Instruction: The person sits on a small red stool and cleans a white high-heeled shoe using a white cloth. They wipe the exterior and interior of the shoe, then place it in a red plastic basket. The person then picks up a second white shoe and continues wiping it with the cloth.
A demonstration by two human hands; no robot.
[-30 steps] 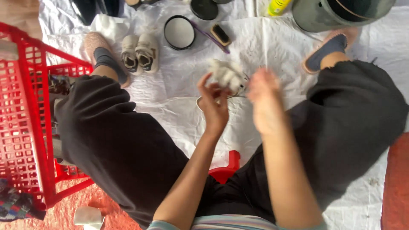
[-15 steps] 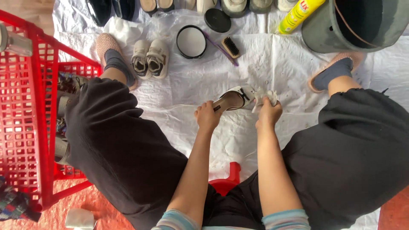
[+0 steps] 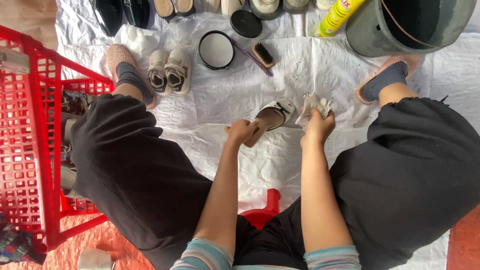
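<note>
- the left hand is closing around the heel end of a small white sandal, holding it up over the white sheet with its brown inside showing.
- the right hand is squeezing a crumpled white cloth, just beside the toe end of the sandal; i cannot tell if the cloth is touching it.
- both hands are sitting close together, between the person's two knees in black trousers.
- just past the sandal, farther from the person, a small brush is lying next to a round tin with a pale inside, and a black lid is lying beyond them.
- off past the left hand, a pair of small white shoes is standing side by side near the person's foot.
- off past the right hand, a grey bucket and a yellow spray can are resting at the far edge.
- well apart on the left-hand side, a red plastic basket is standing.
</note>
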